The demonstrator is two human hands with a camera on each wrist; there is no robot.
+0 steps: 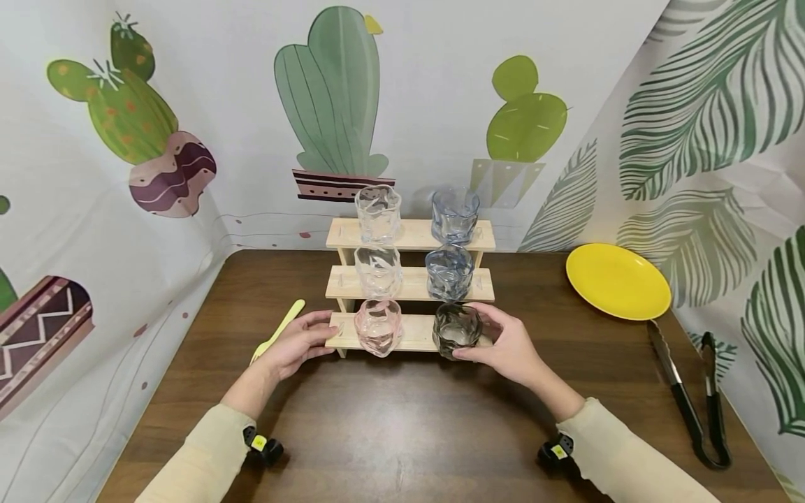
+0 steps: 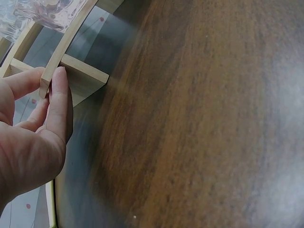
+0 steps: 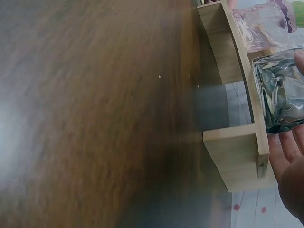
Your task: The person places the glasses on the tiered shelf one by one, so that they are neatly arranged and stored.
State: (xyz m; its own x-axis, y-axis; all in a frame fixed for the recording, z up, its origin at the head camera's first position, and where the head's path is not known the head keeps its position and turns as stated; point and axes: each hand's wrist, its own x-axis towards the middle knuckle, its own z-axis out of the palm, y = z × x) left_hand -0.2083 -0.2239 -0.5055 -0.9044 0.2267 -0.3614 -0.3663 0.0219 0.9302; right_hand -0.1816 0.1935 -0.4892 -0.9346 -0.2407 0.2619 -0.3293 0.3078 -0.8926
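Observation:
A three-step wooden display stand point(image 1: 415, 335) bears several wavy glasses, two on each step. With thumb and fingers my left hand point(image 1: 300, 344) pinches the left end of the lowest step, seen closer in the left wrist view as a board end point(image 2: 47, 80). My right hand point(image 1: 506, 344) holds the smoky grey glass point(image 1: 457, 332) at the right of that step, thumb in front and fingers behind. In the right wrist view this glass point(image 3: 280, 95) sits upright at the board. A pink glass point(image 1: 378, 328) stands at the left of the same step.
Clear glasses point(image 1: 379, 272) stand on the left of the upper steps, blue glasses point(image 1: 450, 272) on the right. A light-green fork point(image 1: 279, 328) lies left of the stand. To the right are a yellow plate point(image 1: 619, 281) and black-handled tongs point(image 1: 688, 412). A patterned cloth hangs behind.

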